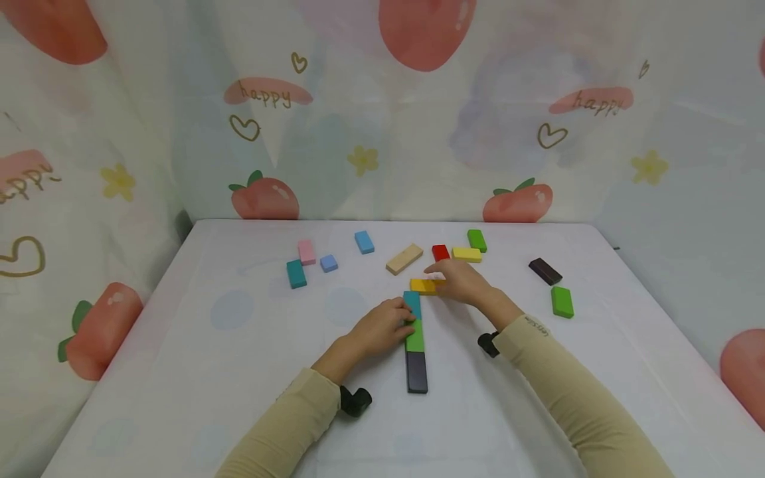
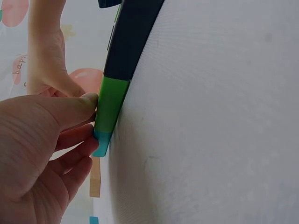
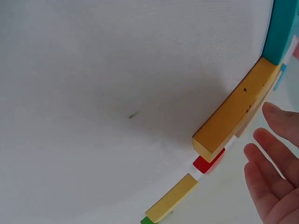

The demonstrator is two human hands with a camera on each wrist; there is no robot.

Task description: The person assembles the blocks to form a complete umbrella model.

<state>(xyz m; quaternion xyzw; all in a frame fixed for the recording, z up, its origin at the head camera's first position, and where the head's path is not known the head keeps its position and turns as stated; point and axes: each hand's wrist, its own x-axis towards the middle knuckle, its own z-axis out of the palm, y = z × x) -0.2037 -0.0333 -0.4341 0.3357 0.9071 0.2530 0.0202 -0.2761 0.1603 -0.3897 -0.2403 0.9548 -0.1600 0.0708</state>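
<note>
A row of flat blocks runs down the middle of the table: a teal block [image 1: 412, 303], a bright green block [image 1: 415, 338] and a black block [image 1: 417, 373], end to end. Across the teal block's far end lies an orange-yellow block [image 1: 422, 287], set crosswise. My left hand [image 1: 381, 325] touches the row where teal meets green, thumb by the green block [image 2: 111, 102] and fingers at the teal one. Just over the orange-yellow block is my right hand [image 1: 465, 284]; in the right wrist view its loose fingers [image 3: 262, 172] stand apart from the block with nothing in them.
Beyond the right hand lie a red block [image 1: 440, 252], a yellow block [image 1: 467, 254], a green block [image 1: 477, 240] and a plain wooden block [image 1: 404, 259]. Pink, blue and teal blocks [image 1: 296, 273] are scattered at left. A dark brown block [image 1: 545, 271] and another green block [image 1: 562, 302] lie at right.
</note>
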